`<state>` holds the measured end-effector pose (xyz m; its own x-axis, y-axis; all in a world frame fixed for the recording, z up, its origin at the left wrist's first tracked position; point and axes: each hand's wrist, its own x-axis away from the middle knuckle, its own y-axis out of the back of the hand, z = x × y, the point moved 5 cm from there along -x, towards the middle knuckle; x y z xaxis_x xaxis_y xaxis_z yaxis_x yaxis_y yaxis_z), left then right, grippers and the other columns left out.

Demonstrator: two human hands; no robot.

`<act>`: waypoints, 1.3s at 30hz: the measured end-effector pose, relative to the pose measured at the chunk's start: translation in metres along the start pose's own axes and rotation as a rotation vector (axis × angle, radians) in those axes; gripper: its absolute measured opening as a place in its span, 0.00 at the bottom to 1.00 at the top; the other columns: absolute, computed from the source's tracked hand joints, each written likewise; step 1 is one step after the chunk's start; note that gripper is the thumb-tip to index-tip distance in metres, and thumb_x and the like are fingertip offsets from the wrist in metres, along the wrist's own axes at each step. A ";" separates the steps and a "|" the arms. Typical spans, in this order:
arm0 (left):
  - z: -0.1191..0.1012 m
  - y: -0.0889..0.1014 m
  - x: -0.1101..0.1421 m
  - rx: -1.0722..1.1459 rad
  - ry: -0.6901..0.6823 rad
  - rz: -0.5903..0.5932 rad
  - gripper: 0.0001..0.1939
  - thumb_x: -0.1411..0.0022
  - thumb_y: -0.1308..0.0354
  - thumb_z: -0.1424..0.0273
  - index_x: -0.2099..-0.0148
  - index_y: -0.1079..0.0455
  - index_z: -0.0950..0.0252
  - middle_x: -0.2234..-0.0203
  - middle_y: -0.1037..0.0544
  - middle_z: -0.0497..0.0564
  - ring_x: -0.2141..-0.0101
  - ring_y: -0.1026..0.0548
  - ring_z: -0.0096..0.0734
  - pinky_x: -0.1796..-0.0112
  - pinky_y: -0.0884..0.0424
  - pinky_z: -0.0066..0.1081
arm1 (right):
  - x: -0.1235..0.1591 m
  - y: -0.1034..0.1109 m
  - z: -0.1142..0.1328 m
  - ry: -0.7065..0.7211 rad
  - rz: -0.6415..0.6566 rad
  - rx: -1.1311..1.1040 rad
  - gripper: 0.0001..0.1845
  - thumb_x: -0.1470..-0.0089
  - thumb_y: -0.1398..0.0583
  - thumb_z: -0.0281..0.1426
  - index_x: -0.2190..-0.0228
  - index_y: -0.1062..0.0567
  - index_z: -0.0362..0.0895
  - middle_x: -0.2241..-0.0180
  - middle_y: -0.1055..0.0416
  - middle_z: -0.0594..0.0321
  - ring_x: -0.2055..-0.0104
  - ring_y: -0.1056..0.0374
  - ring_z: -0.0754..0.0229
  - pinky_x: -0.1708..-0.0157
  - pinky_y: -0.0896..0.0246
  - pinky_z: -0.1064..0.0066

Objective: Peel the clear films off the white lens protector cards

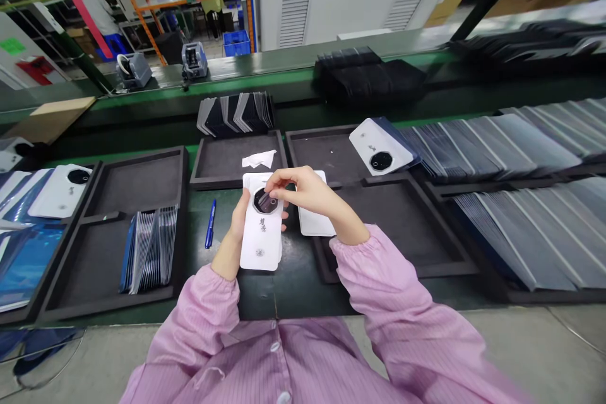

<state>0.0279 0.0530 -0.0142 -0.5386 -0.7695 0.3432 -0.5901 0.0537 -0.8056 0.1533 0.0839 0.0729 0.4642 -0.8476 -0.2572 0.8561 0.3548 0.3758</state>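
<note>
In the left hand (239, 218), at the dark green table (227, 295), is a small stack of white phone-shaped panels (260, 241), clamped between thumb and fingers. On the top panel stand two black Chinese characters, too small to read surely, and a round grey emblem. The right hand (277, 192) has its fingertips close together at the dark window of this panel; whether they pinch something, I cannot tell. A blue pen (210, 224) lies left of the left hand. Beyond both hands are a black tray (215, 161) and, farther, a white wall with louvred vents (294, 19).
</note>
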 end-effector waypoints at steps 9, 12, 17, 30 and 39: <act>0.002 -0.004 0.001 0.041 0.090 -0.032 0.34 0.29 0.61 0.48 0.57 0.24 0.71 0.67 0.18 0.63 0.72 0.18 0.46 0.73 0.21 0.40 | 0.000 -0.004 -0.004 -0.027 0.022 -0.035 0.10 0.50 0.37 0.28 0.63 0.27 0.44 0.72 0.25 0.65 0.67 0.27 0.60 0.65 0.31 0.68; 0.000 -0.004 0.003 0.057 0.085 -0.043 0.33 0.29 0.61 0.48 0.59 0.25 0.69 0.70 0.18 0.61 0.72 0.18 0.46 0.73 0.21 0.40 | 0.000 -0.008 -0.003 -0.039 0.038 -0.021 0.13 0.51 0.38 0.26 0.61 0.30 0.46 0.73 0.25 0.68 0.68 0.26 0.61 0.63 0.32 0.68; 0.000 -0.001 0.004 0.035 0.061 -0.050 0.29 0.31 0.54 0.49 0.57 0.25 0.69 0.70 0.18 0.61 0.72 0.17 0.47 0.73 0.21 0.39 | -0.001 -0.010 -0.002 -0.050 0.000 0.010 0.16 0.51 0.37 0.25 0.60 0.34 0.47 0.74 0.26 0.71 0.71 0.28 0.62 0.67 0.35 0.71; 0.001 0.003 0.002 0.008 0.056 -0.025 0.35 0.30 0.63 0.46 0.58 0.25 0.69 0.72 0.18 0.61 0.75 0.18 0.46 0.77 0.24 0.36 | -0.002 -0.015 -0.005 0.042 -0.112 0.403 0.17 0.49 0.37 0.24 0.56 0.30 0.46 0.67 0.27 0.62 0.64 0.30 0.54 0.59 0.37 0.61; -0.002 0.012 0.002 0.011 0.005 0.048 0.36 0.36 0.52 0.41 0.53 0.25 0.72 0.69 0.17 0.63 0.72 0.18 0.49 0.74 0.23 0.38 | 0.004 -0.012 -0.012 0.008 -0.540 0.531 0.37 0.50 0.34 0.39 0.41 0.38 0.46 0.44 0.41 0.47 0.42 0.43 0.38 0.44 0.44 0.45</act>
<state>0.0186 0.0530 -0.0219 -0.5694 -0.7628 0.3065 -0.5567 0.0835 -0.8265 0.1480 0.0807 0.0567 0.0147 -0.8463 -0.5325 0.7417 -0.3479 0.5734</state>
